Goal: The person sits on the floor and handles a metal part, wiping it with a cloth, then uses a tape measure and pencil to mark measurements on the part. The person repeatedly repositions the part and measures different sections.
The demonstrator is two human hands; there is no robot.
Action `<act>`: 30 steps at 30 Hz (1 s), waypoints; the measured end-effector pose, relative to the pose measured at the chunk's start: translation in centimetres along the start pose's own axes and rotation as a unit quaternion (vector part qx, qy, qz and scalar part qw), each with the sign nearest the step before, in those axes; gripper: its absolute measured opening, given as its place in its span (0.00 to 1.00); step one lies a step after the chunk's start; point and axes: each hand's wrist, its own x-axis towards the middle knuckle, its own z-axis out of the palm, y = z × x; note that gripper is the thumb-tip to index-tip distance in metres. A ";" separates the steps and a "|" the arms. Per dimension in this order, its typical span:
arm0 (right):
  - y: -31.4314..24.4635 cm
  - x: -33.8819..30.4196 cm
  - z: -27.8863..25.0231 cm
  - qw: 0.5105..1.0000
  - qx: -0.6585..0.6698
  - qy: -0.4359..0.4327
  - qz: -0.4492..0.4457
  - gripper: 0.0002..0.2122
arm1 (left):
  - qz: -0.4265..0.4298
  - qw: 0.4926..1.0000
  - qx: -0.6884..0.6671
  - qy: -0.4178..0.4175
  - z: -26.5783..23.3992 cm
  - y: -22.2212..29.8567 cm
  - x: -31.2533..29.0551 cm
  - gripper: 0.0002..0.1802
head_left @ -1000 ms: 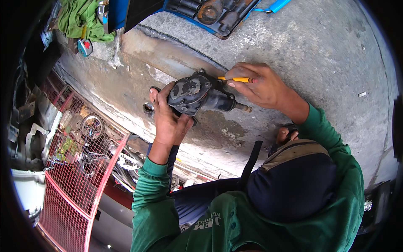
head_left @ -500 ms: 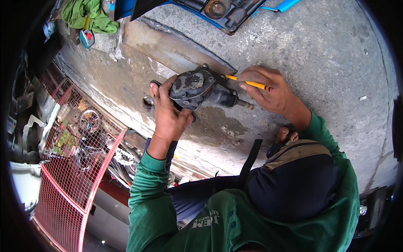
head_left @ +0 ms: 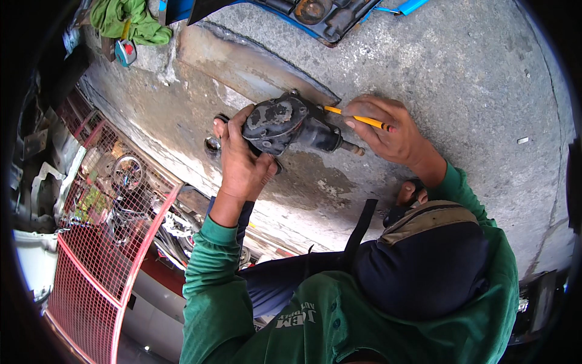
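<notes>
My left hand [head_left: 238, 161] is wrapped round the left side of a black metal gearbox [head_left: 273, 124] with worn paint on its oval cover. A cylindrical neck with a thin splined shaft [head_left: 351, 147] sticks out from its right side. On the other side, my right hand [head_left: 388, 130] pinches a yellow pencil [head_left: 370, 122] with a reddish eraser end. The pencil's far end meets the gearbox's upper right edge, by a bolt lug; whether its tip touches the metal I cannot tell. A small round metal cup or ring [head_left: 212, 145] lies on the floor beside my left hand.
An open blue tool case [head_left: 330, 42] with dark tools sits at the top. A green cloth [head_left: 130, 24] and a teal tape measure [head_left: 125, 53] lie at the upper left. A rusty metal plate [head_left: 242, 64] lies on the concrete. Red mesh fencing [head_left: 97, 273] stands at the left.
The gearbox and both hands appear shifted very slightly up and left, along with the whole view. The grip on the gearbox and on the pencil is the same.
</notes>
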 end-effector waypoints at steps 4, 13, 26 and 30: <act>-0.1 0.2 -0.1 1.000 0.010 -0.006 0.006 0.07 | 0.003 1.000 0.004 0.003 0.1 -0.4 0.0 0.50; 0.0 0.5 -0.2 1.000 0.012 -0.009 0.002 0.07 | 0.012 1.000 -0.003 0.006 0.2 -1.0 -0.1 0.50; 0.1 -0.7 0.0 1.000 0.011 0.003 -0.013 0.07 | 0.018 1.000 0.019 0.009 0.2 -0.7 0.0 0.51; 0.8 -1.0 -0.1 0.997 0.056 0.038 -0.026 0.06 | 0.013 0.999 -0.029 0.008 0.2 -0.9 0.0 0.51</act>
